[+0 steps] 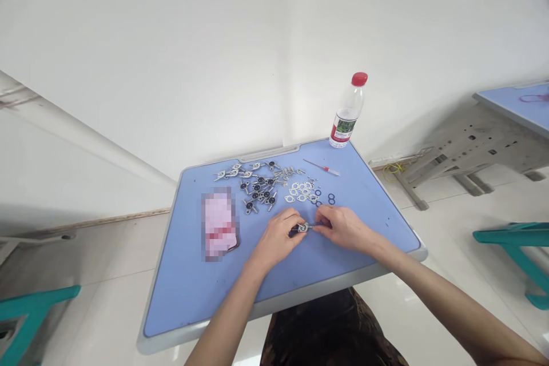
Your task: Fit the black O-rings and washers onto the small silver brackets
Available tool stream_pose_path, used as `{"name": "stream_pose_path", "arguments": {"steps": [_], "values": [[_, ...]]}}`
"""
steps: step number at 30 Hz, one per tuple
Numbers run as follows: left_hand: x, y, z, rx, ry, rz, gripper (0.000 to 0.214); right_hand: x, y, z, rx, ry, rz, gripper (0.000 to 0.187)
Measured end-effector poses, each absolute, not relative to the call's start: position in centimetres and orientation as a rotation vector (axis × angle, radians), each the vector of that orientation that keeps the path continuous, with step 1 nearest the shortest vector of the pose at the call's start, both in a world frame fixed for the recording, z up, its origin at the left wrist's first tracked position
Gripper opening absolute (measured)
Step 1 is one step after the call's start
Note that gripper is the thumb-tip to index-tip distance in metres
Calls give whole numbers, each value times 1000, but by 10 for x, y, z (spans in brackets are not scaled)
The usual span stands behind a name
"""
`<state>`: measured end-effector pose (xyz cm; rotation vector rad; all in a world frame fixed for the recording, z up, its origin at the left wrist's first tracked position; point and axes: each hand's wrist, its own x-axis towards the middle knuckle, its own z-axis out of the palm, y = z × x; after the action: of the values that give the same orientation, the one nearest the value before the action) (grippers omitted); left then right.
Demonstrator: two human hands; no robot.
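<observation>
My left hand (279, 235) is closed around a small metal fitting (303, 228) with an oval flange and a dark part, held just above the table's front half. My right hand (341, 226) pinches the thin metal end on the fitting's right side; whether that end is a separate piece I cannot tell. Just beyond my hands lie several flat oval metal plates (301, 190) and several dark rubber rings (331, 199). Farther left is a cluster of similar fittings with round black parts (260, 189). Several silvery fittings (234, 171) lie behind them.
The blue table (193, 297) carries a pixelated pink phone-like object (219, 220) at left. A thin screwdriver (321, 167) and small metal pieces (288, 172) lie toward the back. A red-capped water bottle (346, 114) stands in the far right corner, near the wall.
</observation>
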<state>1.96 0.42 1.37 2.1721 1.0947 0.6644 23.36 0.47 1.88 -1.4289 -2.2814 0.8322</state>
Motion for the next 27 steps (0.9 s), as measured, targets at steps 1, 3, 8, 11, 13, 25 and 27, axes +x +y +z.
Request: {"name": "stream_pose_path", "arguments": {"steps": [1, 3, 8, 11, 13, 25, 27], "values": [[20, 5, 13, 2171, 1091, 671, 11, 237, 7, 22, -1423, -2233, 891, 9], [20, 6, 12, 2167, 1086, 681, 12, 245, 13, 30, -1374, -2090, 1032, 21], [20, 8, 12, 2155, 1088, 698, 11, 243, 35, 44, -996, -1674, 1360, 18], [20, 7, 13, 2153, 1095, 688, 9, 225, 45, 41, -910, -1477, 1389, 23], [21, 7, 14, 2146, 1106, 691, 8, 213, 49, 38, -921, -1447, 1349, 28], [21, 6, 15, 2114, 1135, 667, 9, 216, 52, 33, -704, -1495, 1550, 28], [21, 6, 15, 2109, 1141, 668, 10, 217, 49, 35, -699, -1473, 1575, 29]]}}
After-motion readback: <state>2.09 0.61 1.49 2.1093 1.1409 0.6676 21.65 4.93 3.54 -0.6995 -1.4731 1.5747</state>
